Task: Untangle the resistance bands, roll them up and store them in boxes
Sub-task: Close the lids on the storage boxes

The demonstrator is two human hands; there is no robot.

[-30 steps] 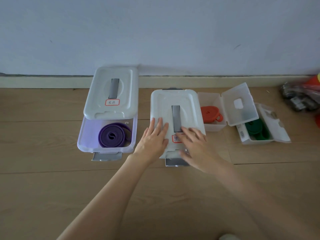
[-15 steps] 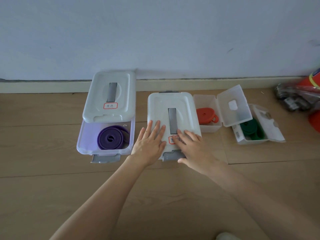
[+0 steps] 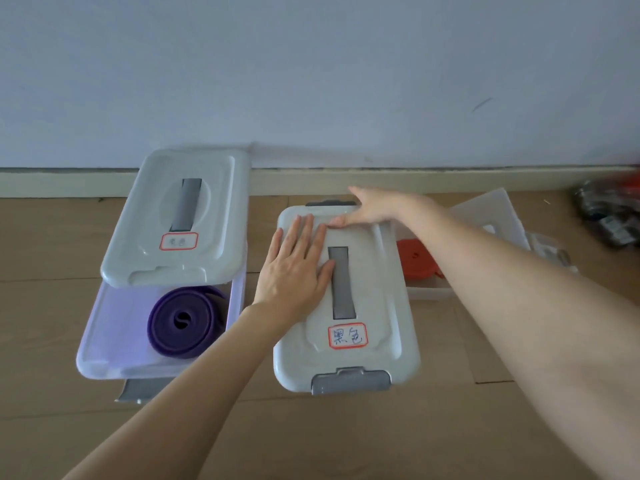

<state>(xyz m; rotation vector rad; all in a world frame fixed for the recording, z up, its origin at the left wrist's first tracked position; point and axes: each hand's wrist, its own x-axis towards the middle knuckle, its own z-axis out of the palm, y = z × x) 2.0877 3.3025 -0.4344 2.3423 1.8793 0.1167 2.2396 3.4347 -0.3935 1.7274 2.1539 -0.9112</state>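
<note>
Two lidded boxes, mid-frame. Left box (image 3: 104,341): lid askew, rolled purple band (image 3: 180,322) inside. Centre box lid (image 3: 346,306): left hand (image 3: 298,268) flat, fingers together; right hand (image 3: 377,207) at far latch (image 3: 330,203), fingers unclear. Step: closing; next, likely snap latch.

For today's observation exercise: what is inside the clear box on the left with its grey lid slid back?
A rolled purple resistance band lies in the clear plastic box. The grey lid covers the box's far half, so anything there is hidden.
</note>
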